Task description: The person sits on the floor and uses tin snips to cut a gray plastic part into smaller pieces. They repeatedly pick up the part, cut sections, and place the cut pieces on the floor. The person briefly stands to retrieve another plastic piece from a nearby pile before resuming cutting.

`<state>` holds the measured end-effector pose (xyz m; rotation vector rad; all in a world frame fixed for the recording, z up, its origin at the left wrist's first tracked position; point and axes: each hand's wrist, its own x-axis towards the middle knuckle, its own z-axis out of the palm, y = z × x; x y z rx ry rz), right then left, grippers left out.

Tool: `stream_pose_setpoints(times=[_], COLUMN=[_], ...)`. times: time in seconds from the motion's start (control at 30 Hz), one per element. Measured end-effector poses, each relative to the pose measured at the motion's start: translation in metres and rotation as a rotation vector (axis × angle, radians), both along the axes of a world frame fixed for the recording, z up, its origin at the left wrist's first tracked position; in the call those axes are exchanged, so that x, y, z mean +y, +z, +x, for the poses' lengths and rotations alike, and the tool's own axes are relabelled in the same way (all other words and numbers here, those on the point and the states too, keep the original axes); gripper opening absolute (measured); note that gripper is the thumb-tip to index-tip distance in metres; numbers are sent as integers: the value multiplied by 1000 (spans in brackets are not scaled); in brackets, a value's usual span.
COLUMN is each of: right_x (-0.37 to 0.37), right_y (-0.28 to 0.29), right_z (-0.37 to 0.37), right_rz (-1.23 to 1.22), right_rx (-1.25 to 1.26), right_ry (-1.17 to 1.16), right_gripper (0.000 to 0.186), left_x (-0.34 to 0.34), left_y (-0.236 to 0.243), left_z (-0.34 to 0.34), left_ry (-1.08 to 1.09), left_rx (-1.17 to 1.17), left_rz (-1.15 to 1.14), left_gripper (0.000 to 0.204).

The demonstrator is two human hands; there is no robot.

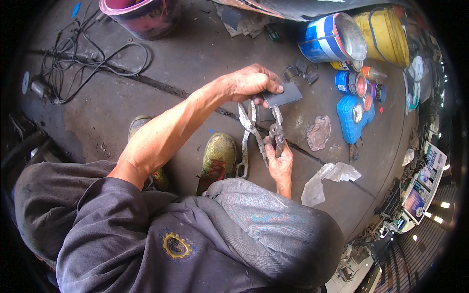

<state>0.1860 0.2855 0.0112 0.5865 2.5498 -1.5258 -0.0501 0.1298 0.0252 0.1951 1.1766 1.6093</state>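
Observation:
My left hand (251,84) pinches a small dark grey rectangular sheet (287,94) between thumb and fingers, out over the floor. Below it, my right hand (280,167) is wrapped round the handles of worn metal pliers (276,128). The pliers point up at the sheet, with their head at its lower edge; whether the jaws grip it I cannot tell. Just left of the pliers are large metal snips (248,128), blades apart and pointing away from me. One snips handle runs close to my right hand, and contact between them is unclear.
A crumpled brown rag (319,133) and torn pale paper (322,183) lie right of my hands. Beyond are a blue container (348,124), small cans, a blue-and-white bucket (320,38) and a yellow bucket (391,36). Far left are a tangled cable (73,63) and a pink bucket (146,22).

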Motion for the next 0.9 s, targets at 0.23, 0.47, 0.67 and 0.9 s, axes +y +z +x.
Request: stream_pose_setpoints(times=[0.23,0.47,0.67,0.9], right_x=[-4,-21,-24,-20], right_y=[4,16,22,15], right_z=[1,-6,-12,-9], right_rz=[-156,-792,-1054,-1072], right_rx=[-59,-205,-247,-251], right_ry=[-25,-271,-359,-349], right_gripper=[40,55,49,47], left_x=[5,12,8,11], left_y=[-15,-30,-41,-44], left_z=[4,5,11,15], left_ry=[10,119,166,162], left_rx=[-75,-482,-487,-361], left_rz=[-41,-52,-149,-238], left_gripper=[26,31,43,44])
